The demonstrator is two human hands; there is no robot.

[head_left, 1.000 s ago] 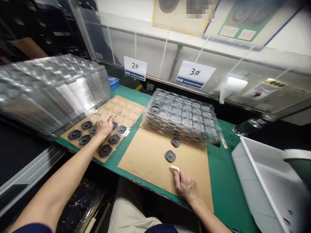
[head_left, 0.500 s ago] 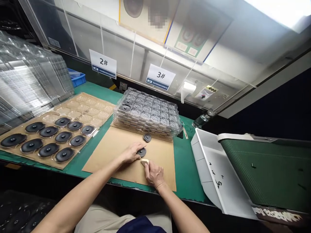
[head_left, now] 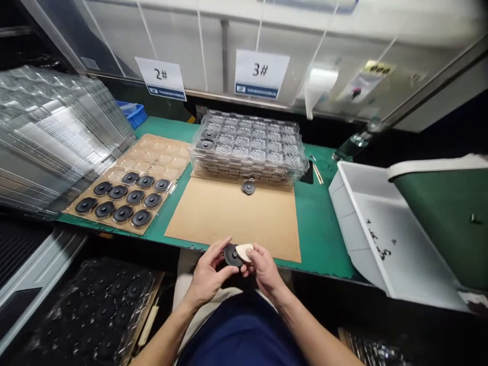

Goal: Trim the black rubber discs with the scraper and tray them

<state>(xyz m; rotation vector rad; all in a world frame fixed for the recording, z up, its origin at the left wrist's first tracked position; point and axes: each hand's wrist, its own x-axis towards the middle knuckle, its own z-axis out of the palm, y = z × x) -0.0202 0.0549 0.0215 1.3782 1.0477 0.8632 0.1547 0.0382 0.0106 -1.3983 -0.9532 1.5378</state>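
My left hand holds a round black rubber-like disc by its edge, with the small raised hub at its centre facing up. A cream-coloured flat pad is pinched in my right hand and lies over the right part of the disc. Both hands are close together above my lap, at the table's front edge. Another black disc lies on the cardboard sheet, close to the stack of clear plastic trays.
At left, a clear tray on cardboard carries several black discs, beside a tall stack of clear trays. A white bin and a green conveyor belt stand at right. Below left sits another disc-filled tray.
Both hands have drawn back from the cardboard to my lap, bringing the disc and the pad together. The disc has been lifted off the sheet. My view has tilted downward.
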